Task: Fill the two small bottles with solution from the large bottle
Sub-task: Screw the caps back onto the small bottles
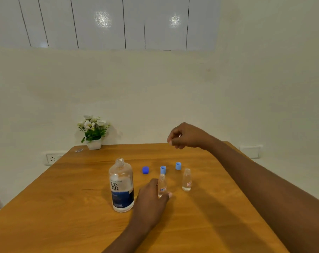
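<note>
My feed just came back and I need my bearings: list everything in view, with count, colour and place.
large bottle: one, clear with a blue label, uncapped, standing left of centre.
held small bottle: one, clear, uncapped, mid-table.
free small bottle: one, clear, uncapped, standing right of the held one.
dark blue cap: one, behind and between the large bottle and the held small bottle.
light blue caps: two, behind the small bottles.
flower pot: one, white, far left edge.
table: one, brown wood.
wall sockets: two, white, low on the wall.
left hand: grips the held small bottle.
right hand: raised over the far side, fingers curled; contents unclear.
</note>
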